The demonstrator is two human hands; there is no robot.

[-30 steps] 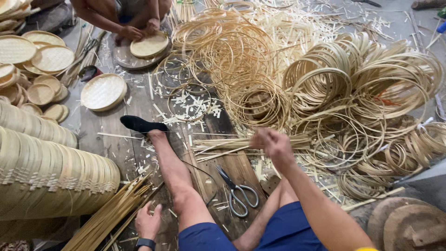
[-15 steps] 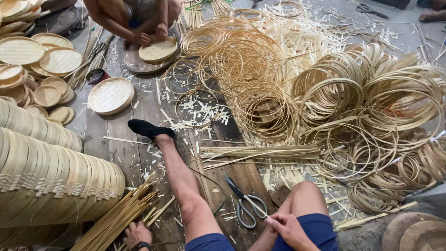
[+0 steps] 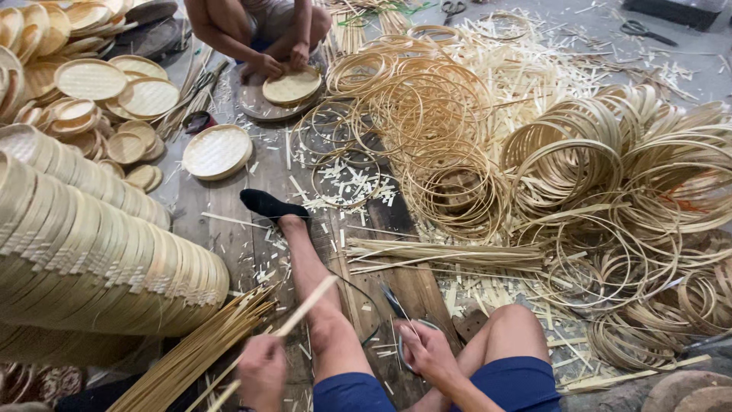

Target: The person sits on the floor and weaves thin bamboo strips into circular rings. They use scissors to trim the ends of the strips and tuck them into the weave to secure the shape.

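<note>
Strip (image 3: 305,307): thin bamboo, angled up over left leg, lower end in left hand (image 3: 261,371).
Left hand: fist closed round strip, next to strip bundle (image 3: 194,355), handy for picking.
Right hand (image 3: 428,352): fingers curled onto scissors (image 3: 396,313) on floor by right knee; firm grip or just touching, cannot tell.
Hoops (image 3: 568,164): piled to right.
Trays (image 3: 91,259): stacked at left.
Other person (image 3: 263,34): hands press round mat (image 3: 291,85).

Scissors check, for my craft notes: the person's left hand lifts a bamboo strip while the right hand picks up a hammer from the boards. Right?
Not quite. The left hand does lift a bamboo strip, but the head view shows the right hand on scissors, not a hammer.
</note>
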